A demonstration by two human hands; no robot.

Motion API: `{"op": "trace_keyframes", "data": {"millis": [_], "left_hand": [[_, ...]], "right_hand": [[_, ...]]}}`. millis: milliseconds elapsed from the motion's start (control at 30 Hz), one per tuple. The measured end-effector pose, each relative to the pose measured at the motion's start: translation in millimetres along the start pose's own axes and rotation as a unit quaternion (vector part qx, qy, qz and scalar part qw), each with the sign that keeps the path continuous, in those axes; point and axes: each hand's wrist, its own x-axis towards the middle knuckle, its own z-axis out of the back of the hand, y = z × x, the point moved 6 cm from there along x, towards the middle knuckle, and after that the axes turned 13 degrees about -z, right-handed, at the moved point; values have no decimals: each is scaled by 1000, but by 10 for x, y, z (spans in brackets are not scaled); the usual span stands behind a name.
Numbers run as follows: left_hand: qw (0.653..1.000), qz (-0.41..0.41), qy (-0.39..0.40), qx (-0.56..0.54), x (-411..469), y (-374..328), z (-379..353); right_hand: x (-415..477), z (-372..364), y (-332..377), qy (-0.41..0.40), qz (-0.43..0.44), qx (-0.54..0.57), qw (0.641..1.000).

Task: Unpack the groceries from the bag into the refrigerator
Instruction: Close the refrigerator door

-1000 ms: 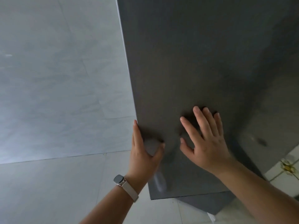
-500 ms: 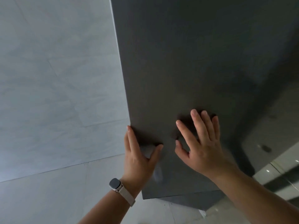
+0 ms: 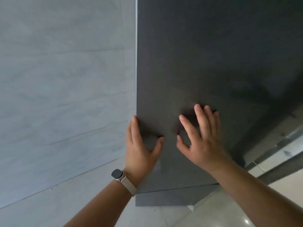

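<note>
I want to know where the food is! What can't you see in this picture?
All in the head view:
- Inside of the refrigerator: hidden behind its dark door, which fills the view.
- Grocery bag and food: nowhere in the frame.
- Left hand fingers: curl round the door's edge, out of sight.
- Right hand palm: faces the door, so contact cannot be told.
- Door top: cut off by the frame.

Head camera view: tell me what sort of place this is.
Probably a home kitchen, at the fridge. A tall dark grey door, likely the refrigerator's, fills the view, with the left hand at its edge and the right hand flat on it. Pale marbled wall tiles and glossy floor tiles surround it.
</note>
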Motion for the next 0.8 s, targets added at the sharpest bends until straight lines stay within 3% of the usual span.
{"op": "trace_keyframes", "data": {"millis": [167, 600, 800], "left_hand": [[1000, 8, 24, -15, 262, 263, -135], [998, -48, 35, -31, 314, 453, -183], [993, -48, 81, -77, 292, 497, -22]], "right_hand": [[120, -271, -47, 41, -2, -49, 998], [127, -408, -72, 14, 0, -122, 992], [111, -317, 68, 64, -36, -119, 990]]}}
